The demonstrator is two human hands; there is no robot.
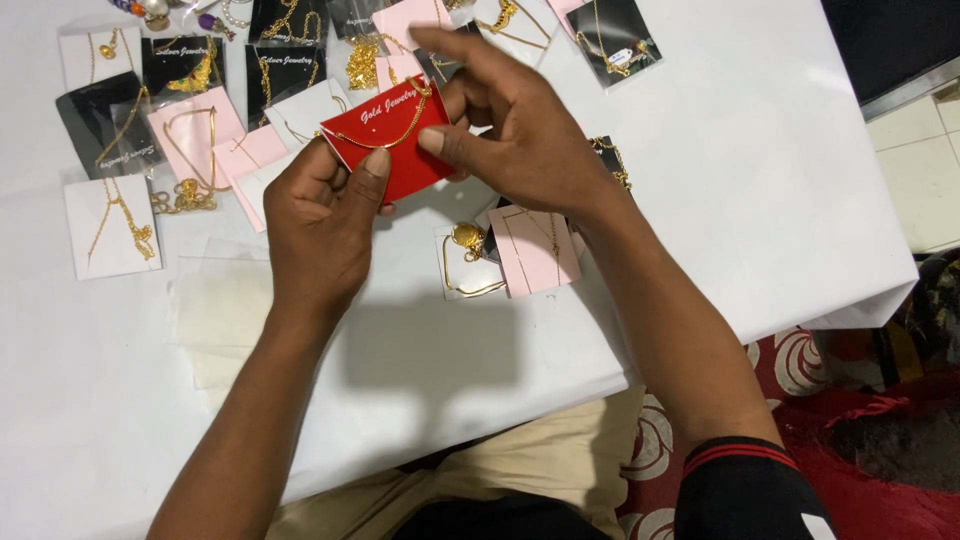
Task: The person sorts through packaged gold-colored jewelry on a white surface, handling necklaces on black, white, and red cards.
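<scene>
Over the far middle of the white table (760, 200), both hands pinch a small red card (405, 150) with a gold chain (395, 135) draped across it. Left hand (320, 225) grips the near-left edge, thumb on the face; right hand (520, 135) pinches the right side. Card looks light and stiffish, chain thin and snaggy, so I'd hold the card edges. More pink, white and black jewellery cards (190, 130) lie scattered far left. Tiled floor (925, 160) at right, red patterned rug (850, 400) below.

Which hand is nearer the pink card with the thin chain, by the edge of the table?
Right. The right hand is just above the pink card; the left hand is farther off to its left.
</scene>
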